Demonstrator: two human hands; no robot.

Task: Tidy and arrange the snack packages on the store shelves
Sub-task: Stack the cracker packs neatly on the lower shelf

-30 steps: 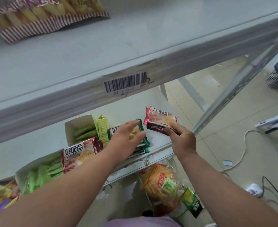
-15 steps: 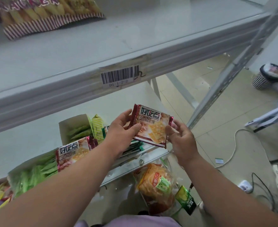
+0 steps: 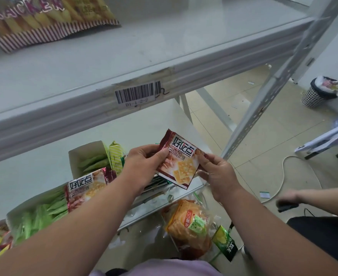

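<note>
Both hands hold one cracker pack [image 3: 179, 162] up in the air, just over the front edge of the low shelf [image 3: 44, 156]. The left hand [image 3: 142, 166] pinches the pack's left edge, with the thumb on the front and the fingers behind. The right hand [image 3: 217, 172] pinches its right bottom corner. The pack sits between the two hands, so neither hand is nearer. It is tilted: its long way runs from the top left corner down to the bottom right, and the printed face looks up at the camera. A twin pack [image 3: 86, 188] stands on the shelf to the left, leaning on a box [image 3: 34, 214] of green packets. I think the held pack belongs with its twin. To get there it has to go left and down, which is the left hand's side. So the left hand looks best placed to carry it over, and the right hand could let go.
</note>
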